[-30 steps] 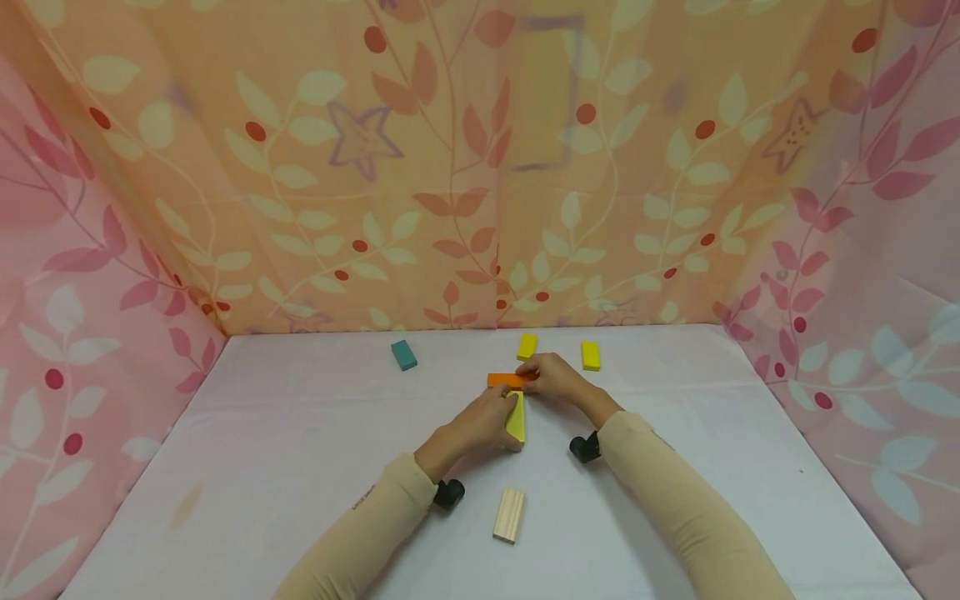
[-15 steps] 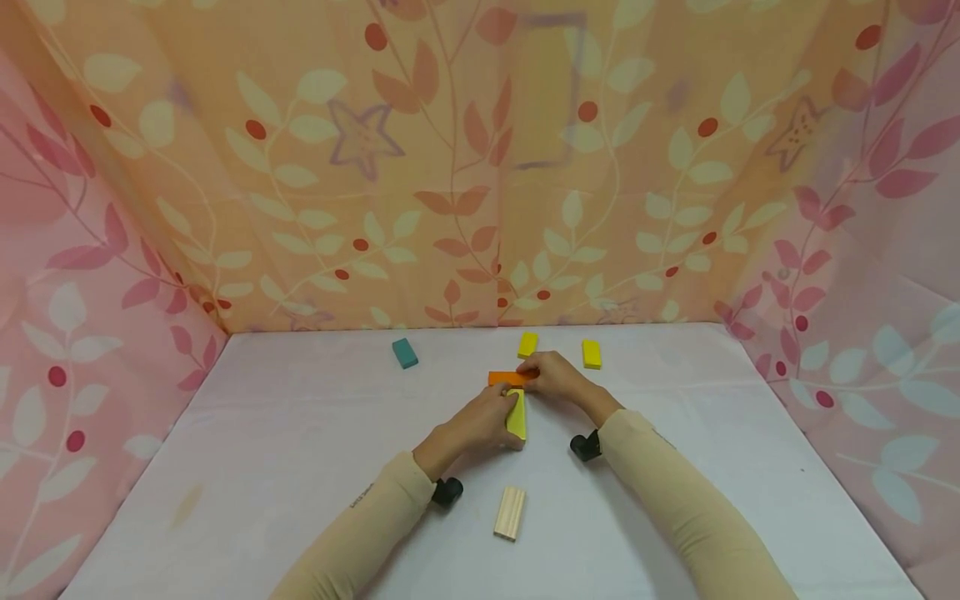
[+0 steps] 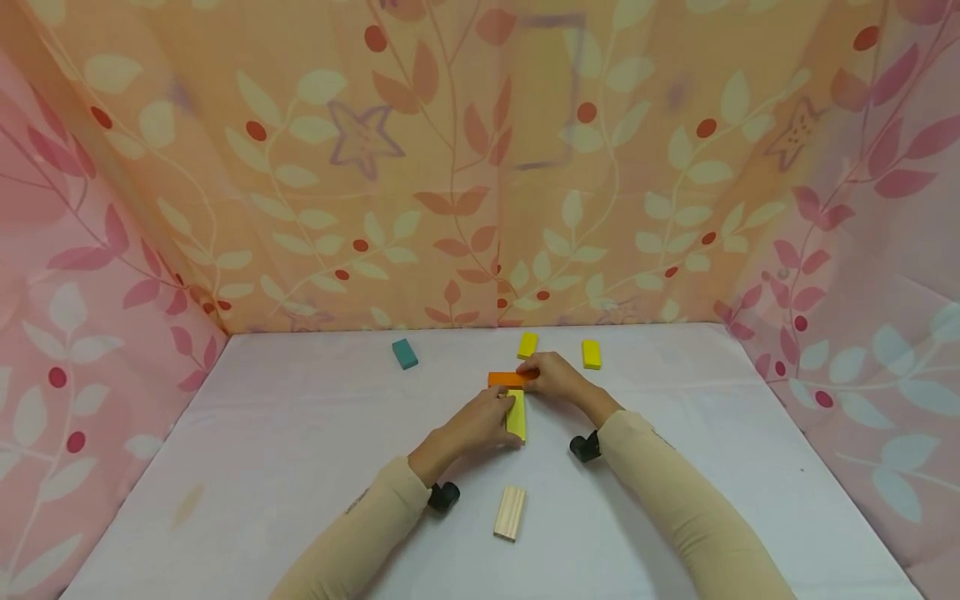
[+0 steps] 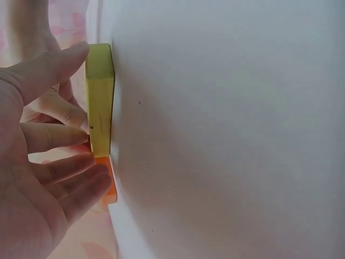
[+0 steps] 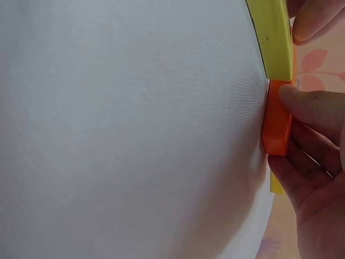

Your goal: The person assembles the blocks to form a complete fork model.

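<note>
A yellow-green block (image 3: 516, 415) lies lengthwise, its far end against the middle of an orange block (image 3: 506, 379) that lies crosswise. The left hand (image 3: 482, 422) reaches over the yellow-green block from the left, thumb at its near end; in the left wrist view the thumb touches one end of the block (image 4: 100, 108) and other fingertips rest near the orange block (image 4: 109, 186). The right hand (image 3: 558, 380) grips the orange block's right end; in the right wrist view its thumb presses on the side of the orange block (image 5: 278, 121), fingers behind.
A plain wooden block (image 3: 509, 514) lies nearer the front of the white table (image 3: 285, 433). Toward the back edge are a teal block (image 3: 404, 354) and two yellow blocks, one behind the right hand (image 3: 528, 345) and another to its right (image 3: 591, 354). Patterned cloth hangs around.
The left hand's fingers have shifted slightly left on the yellow-green block, showing more of its top, and the left wrist moved a little left. The right hand stays on the orange block.
</note>
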Available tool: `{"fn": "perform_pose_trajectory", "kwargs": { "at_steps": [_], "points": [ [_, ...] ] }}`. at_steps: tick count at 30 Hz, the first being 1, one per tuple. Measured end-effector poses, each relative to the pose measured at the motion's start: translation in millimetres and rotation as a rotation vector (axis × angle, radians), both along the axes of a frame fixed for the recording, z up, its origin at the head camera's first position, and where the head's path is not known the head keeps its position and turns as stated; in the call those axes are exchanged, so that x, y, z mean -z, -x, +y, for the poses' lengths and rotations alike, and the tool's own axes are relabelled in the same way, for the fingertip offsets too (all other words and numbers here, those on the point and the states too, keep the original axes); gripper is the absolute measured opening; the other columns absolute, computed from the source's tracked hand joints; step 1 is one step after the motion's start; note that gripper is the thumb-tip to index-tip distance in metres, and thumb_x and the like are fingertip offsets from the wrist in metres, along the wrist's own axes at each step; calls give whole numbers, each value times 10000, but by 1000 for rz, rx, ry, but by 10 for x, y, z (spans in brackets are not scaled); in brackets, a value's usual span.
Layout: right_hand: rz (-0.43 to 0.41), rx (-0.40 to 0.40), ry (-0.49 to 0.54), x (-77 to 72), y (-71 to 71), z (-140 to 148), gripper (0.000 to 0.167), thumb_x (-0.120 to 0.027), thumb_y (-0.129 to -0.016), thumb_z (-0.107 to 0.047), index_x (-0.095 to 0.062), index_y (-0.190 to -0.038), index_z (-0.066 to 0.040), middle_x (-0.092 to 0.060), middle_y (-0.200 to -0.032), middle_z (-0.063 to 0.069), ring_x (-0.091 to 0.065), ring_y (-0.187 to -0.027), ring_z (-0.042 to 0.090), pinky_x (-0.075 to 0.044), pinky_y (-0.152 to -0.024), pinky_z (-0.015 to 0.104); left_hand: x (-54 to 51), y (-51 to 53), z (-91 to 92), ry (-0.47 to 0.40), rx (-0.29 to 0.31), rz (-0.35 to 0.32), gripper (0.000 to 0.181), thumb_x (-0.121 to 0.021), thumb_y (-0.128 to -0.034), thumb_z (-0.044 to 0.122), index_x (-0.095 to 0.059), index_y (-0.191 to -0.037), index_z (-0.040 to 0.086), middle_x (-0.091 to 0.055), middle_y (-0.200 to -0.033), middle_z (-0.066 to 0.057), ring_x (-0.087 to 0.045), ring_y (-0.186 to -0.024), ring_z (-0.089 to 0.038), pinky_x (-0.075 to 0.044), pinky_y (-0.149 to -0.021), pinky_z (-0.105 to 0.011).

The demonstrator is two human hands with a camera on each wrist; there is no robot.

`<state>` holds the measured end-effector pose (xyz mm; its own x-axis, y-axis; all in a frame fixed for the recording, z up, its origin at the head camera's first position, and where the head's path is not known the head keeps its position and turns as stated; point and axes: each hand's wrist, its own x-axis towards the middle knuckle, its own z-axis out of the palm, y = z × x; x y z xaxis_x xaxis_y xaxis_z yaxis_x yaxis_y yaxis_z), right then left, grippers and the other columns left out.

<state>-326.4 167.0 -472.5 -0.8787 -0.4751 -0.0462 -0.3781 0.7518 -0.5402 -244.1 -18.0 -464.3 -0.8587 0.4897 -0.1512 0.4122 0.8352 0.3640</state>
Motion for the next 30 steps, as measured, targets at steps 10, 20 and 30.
{"fn": "perform_pose_trajectory", "kwargs": {
  "at_steps": [10, 20, 30],
  "points": [
    [-12, 15, -2, -2, -12, -14, 283, -718, -871, -102, -707, -1143, -27, -713, -1110, 103, -623, -1027, 238, -506, -990, 420, -9, -51, -3, -2, -29, -32, 707, -720, -845, 463, -531, -1392, 58, -478, -1463, -124, -506, -1265, -247, -429, -1098, -389],
    [-17, 2, -15, -34, -23, -19, 300, -724, -861, -82, -702, -1153, -19, -709, -1129, 110, -624, -1054, 245, -496, -1011, 417, -20, -84, -3, -4, -11, -4, 640, -713, -877, 380, -534, -1385, 36, -551, -1354, -114, -539, -1131, -207, -467, -1040, -343],
    [3, -24, -13, -39, -19, -13, 304, -707, -870, -68, -690, -1168, -5, -704, -1151, 129, -629, -1073, 265, -495, -1009, 426, 2, -52, 10, -27, -37, -30, 645, -737, -857, 369, -546, -1375, 38, -580, -1333, -112, -570, -1098, -203, -487, -1012, -344]
  ]
}}
